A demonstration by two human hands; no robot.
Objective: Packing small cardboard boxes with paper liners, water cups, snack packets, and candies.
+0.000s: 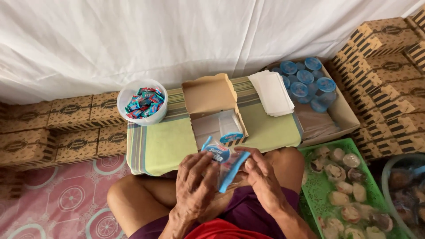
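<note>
The left hand (195, 177) and the right hand (261, 177) are both closed on a small clear packet (225, 163) with blue and white printing, and they hold it together above the lap, just in front of the low table (155, 146) covered with a green striped cloth. The left fingers grip its left side and the right fingers pinch its right edge. On the table, an open brown cardboard box (211, 106) stands with its lid up; inside lies what seems to be a similar packet. At the left of it is a white tub of wrapped candies (142, 102), at the right a stack of white papers (271, 92). A green basket (316, 186) of wrapped snacks is beside the right knee
</note>
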